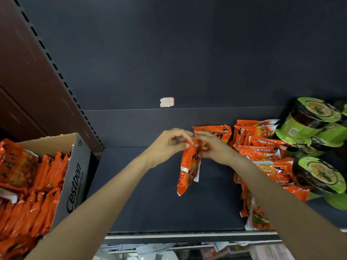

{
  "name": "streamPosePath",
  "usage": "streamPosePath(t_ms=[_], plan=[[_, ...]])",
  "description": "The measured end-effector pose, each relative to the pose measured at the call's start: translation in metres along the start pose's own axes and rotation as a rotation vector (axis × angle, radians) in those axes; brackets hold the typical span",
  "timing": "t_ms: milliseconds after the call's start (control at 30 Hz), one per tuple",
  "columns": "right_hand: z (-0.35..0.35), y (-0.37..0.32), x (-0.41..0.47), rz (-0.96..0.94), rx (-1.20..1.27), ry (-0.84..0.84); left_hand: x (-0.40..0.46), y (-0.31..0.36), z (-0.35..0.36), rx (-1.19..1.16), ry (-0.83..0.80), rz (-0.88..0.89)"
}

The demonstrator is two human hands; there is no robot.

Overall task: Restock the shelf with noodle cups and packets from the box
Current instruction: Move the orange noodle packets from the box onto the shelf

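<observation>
An orange noodle packet (188, 169) stands on edge on the dark shelf (154, 194), near its middle. My left hand (169, 145) pinches its top from the left. My right hand (212, 147) grips the same top end from the right. Another orange packet (216, 131) stands just behind my hands. More orange packets (262, 147) lie stacked to the right. A cardboard box (75, 177) at the left holds several orange packets (28, 184). Green noodle cups (308, 128) lie stacked at the far right.
A torn price sticker (167, 102) is stuck on the dark back panel. A slotted upright (62, 77) and brown side wall bound the shelf on the left. The shelf's front rail (187, 235) runs below, with a lower shelf of goods (159, 252) under it.
</observation>
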State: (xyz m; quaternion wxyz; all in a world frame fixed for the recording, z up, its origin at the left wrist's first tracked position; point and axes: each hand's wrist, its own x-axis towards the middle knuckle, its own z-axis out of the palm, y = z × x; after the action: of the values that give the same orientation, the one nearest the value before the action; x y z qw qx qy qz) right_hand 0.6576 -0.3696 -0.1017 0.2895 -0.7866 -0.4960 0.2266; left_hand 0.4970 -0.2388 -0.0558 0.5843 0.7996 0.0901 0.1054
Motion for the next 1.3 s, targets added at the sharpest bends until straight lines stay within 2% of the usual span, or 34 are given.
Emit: streamPosePath(t_ms=[100, 200, 300, 533, 733, 900, 967, 1067, 1200, 1300], plan=[[-0.006, 0.003, -0.005, 0.044, 0.036, 0.006, 0.007, -0.004, 0.001, 0.059, 0.019, 0.02], [-0.013, 0.006, -0.011, 0.075, 0.046, 0.152, 0.016, -0.016, 0.001, 0.144, 0.094, -0.022], [-0.016, 0.011, -0.011, 0.13, 0.037, 0.252, 0.023, -0.024, 0.008, 0.157, 0.104, -0.1], [-0.027, 0.018, 0.0, 0.205, -0.221, 0.294, 0.058, -0.043, 0.032, 0.431, 0.088, -0.133], [-0.015, 0.034, 0.011, 0.214, -0.493, 0.51, 0.081, -0.052, 0.044, 0.375, 0.235, -0.203], [-0.007, 0.039, 0.017, 0.17, -0.636, 0.575, 0.084, -0.06, 0.048, 0.382, 0.374, -0.236], [-0.007, 0.036, 0.014, 0.083, -0.607, 0.618, 0.078, -0.054, 0.046, 0.461, 0.419, -0.207], [0.001, 0.014, 0.012, 0.041, -0.441, 0.579, 0.062, -0.046, 0.035, 0.55, 0.416, -0.139], [0.026, -0.03, 0.021, 0.022, -0.152, 0.458, 0.024, -0.046, 0.005, 0.711, 0.447, -0.07], [0.053, -0.07, 0.033, -0.077, -0.109, 0.339, -0.018, -0.048, -0.032, 0.854, 0.512, -0.052]])
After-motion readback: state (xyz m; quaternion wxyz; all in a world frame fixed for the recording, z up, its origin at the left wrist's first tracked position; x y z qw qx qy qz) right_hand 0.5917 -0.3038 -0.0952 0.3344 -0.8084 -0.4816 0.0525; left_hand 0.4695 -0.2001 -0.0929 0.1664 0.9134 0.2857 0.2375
